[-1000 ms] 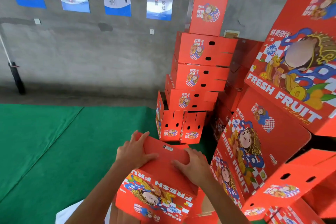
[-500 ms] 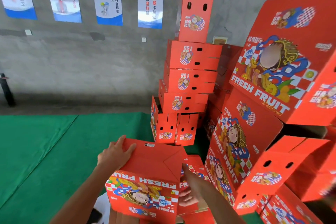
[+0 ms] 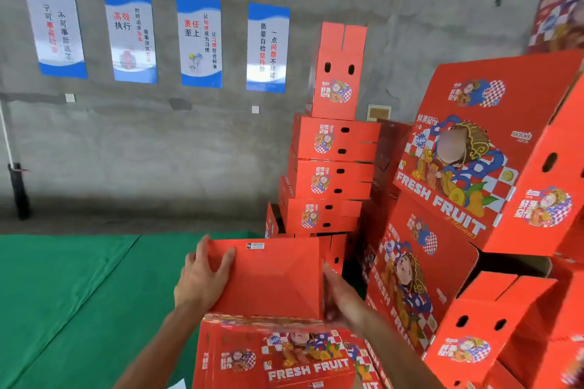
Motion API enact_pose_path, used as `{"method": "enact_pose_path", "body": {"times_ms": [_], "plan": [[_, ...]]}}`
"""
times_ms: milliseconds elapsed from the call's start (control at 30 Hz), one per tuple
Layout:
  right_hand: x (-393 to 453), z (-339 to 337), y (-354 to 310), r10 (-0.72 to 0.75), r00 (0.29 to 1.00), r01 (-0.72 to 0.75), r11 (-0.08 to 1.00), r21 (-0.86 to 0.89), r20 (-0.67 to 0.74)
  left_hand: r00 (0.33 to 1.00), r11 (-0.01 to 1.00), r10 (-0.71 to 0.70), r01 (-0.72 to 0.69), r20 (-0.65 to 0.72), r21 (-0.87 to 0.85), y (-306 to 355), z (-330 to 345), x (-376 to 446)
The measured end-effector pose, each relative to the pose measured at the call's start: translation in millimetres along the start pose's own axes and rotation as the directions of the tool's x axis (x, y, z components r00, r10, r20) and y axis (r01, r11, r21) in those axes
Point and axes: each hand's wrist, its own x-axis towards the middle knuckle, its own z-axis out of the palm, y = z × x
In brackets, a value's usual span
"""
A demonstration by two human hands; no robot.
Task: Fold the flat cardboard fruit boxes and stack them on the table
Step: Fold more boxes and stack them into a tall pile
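Left hand (image 3: 202, 278): mine, fingers spread flat on the folded fruit box (image 3: 271, 281), lower centre, over the green worktop (image 3: 63, 287). Right hand (image 3: 343, 297): straight fingers pressing its right wall. I'd squeeze evenly, keeping it level, toward the stacked boxes (image 3: 328, 167).

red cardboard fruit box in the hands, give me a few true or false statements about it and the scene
1. Both hands, left hand and right hand, touch the red cardboard fruit box. True.
2. The table cover is blue. False: it is green.
3. Folded red boxes stand stacked by the grey wall. True.
4. Six posters hang on the wall. False: four are visible.
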Motion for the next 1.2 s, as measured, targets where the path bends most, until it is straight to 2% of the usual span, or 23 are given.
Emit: {"method": "enact_pose_path", "body": {"times_ms": [67,133,200,233,300,367,400,467,600,733,833,900,1000,1200], "plan": [[-4.1,-3.9,-41.0,-0.239,0.968,0.228,0.964,-0.137,-0.07,0.996,0.976,0.007,-0.028,-0.094,-0.217,14.8,-4.1,-0.6],[-12.6,-10.2,-79.0,-0.449,0.89,0.413,0.867,-0.277,-0.077,0.986,0.902,0.047,-0.11,-0.158,-0.418,31.9,-5.4,-7.6],[-26.2,-15.7,-112.3,-0.636,0.772,0.56,0.698,-0.447,-0.025,0.971,0.8,0.121,-0.217,-0.205,-0.559,53.3,-5.0,-18.3],[-33.9,-17.2,-127.6,-0.716,0.698,0.607,0.58,-0.543,0.016,0.961,0.746,0.17,-0.269,-0.218,-0.609,66.0,-4.4,-23.4],[-52.5,-19.3,-158.0,-0.842,0.525,0.636,0.291,-0.715,0.124,0.947,0.623,0.239,-0.321,-0.217,-0.713,97.6,-4.5,-33.9],[-77.4,-26.1,-193.6,-0.901,0.372,0.572,0.035,-0.819,0.222,0.92,0.517,0.31,-0.374,-0.239,-0.77,140.7,-8.3,-39.6],[-92.1,-32.0,-213.8,-0.915,0.319,0.524,-0.047,-0.85,0.247,0.899,0.487,0.352,-0.414,-0.262,-0.769,165.8,-12.5,-39.6],[-122.9,-49.3,-256.2,-0.931,0.255,0.427,-0.134,-0.894,0.261,0.865,0.439,0.42,-0.459,-0.276,-0.772,219.9,-23.6,-35.8],[-179.3,-98.1,-330.5,-0.948,0.176,0.281,-0.208,-0.937,0.264,0.804,0.353,0.486,-0.539,-0.343,-0.765,337.1,-49.2,-24.3],[-230.8,-153.1,-386.2,-0.973,0.096,0.186,-0.189,-0.964,0.21,0.719,0.203,0.579,-0.584,-0.385,-0.786,443.2,-66.1,-25.1],[-271.4,-189.1,-421.0,-0.982,-0.001,0.081,-0.187,-0.979,0.188,0.658,0.14,0.642,-0.605,-0.393,-0.784,513.4,-76.0,-32.5],[-292.3,-211.2,-436.7,-0.986,-0.041,0.019,-0.164,-0.986,0.163,0.623,0.103,0.68,-0.605,-0.388,-0.79,551.6,-79.8,-41.8],[-308.2,-242.4,-442.5,-0.993,-0.02,-0.057,-0.117,-0.991,0.119,0.594,0.122,0.729,-0.602,-0.341,-0.789,588.4,-72.1,-55.1],[-303.9,-287.0,-422.5,-0.995,0.096,-0.083,-0.01,-0.996,0.002,0.568,0.273,0.819,-0.499,-0.073,-0.822,601.4,-34.4,-69.6]]}}
